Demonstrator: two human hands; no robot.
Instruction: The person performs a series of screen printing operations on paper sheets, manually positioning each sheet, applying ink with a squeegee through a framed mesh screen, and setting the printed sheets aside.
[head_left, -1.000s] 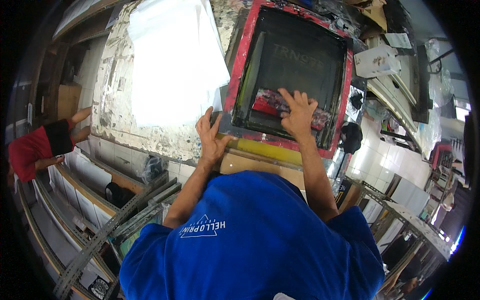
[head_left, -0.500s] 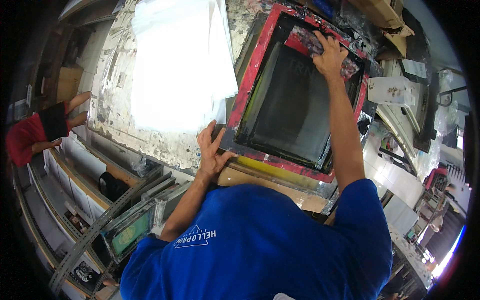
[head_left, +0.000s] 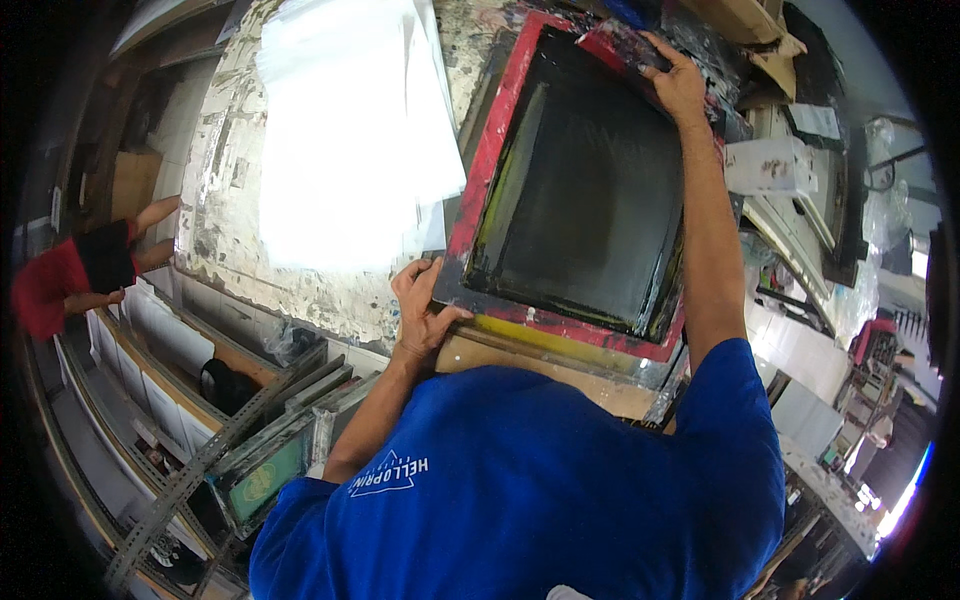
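Note:
A screen printing frame (head_left: 472, 222) with red, ink-smeared edges lies tilted on the table in front of me, its dark mesh (head_left: 590, 200) streaked with wet-looking black ink. At its far end my right hand (head_left: 680, 90) is closed on an ink-stained red squeegee (head_left: 612, 45), which rests by the far rim. My left hand (head_left: 422, 315) grips the frame's near left corner, thumb along the near edge and fingers curled at the side. Left of the frame, a stack of white sheets (head_left: 340, 130) overlaps loosely on the paint-spattered table (head_left: 220, 200).
A translucent plastic tub (head_left: 768, 165) stands right of the frame, near cardboard and crumpled plastic. Below left, a metal rack (head_left: 190, 490) holds more screens, one of them green (head_left: 265, 485). Another person in red and black (head_left: 70, 270) is at the far left.
My right hand has moved the squeegee up from the mesh to the frame's far rim, uncovering the upper mesh. My left hand stays at the corner.

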